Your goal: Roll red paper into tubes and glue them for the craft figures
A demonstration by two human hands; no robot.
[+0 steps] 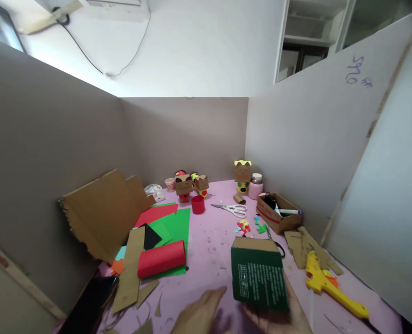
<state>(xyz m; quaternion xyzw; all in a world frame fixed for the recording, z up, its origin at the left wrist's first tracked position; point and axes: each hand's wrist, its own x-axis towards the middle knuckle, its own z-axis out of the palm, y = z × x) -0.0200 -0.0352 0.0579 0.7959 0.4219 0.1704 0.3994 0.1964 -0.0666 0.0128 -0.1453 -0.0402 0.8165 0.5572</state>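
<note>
Grey partition walls close round a pink table (211, 253) littered with craft scraps. Far to the left of my hands leans a torn cardboard sheet (98, 213). Nearer, just beyond my left hand (201, 315), a red paper roll (161, 259) lies on green paper (176, 222). That hand is spread and low over the table, holding nothing. It is blurred, so I cannot tell whether it touches the surface. If I sweep it outward, I think it could nudge the roll and send it off the paper, or scatter the cardboard strips beside it.

My right hand (286, 322) cups a green card (258, 280) from underneath, with its brown flap tipped away from me. My fingers are mostly hidden behind it, so the grip looks loose to me. With only one hand bearing it, the card could tilt and slide off.

Just beyond the card lie small paper cutouts (244, 227), light enough to be brushed away if the card drops. White scissors (234, 209) lie farther off.

Close to the right of my right hand lies a yellow glue gun (326, 283). I cannot tell whether it is hot. A careless swing of my wrist could strike it or catch its nozzle.
</note>
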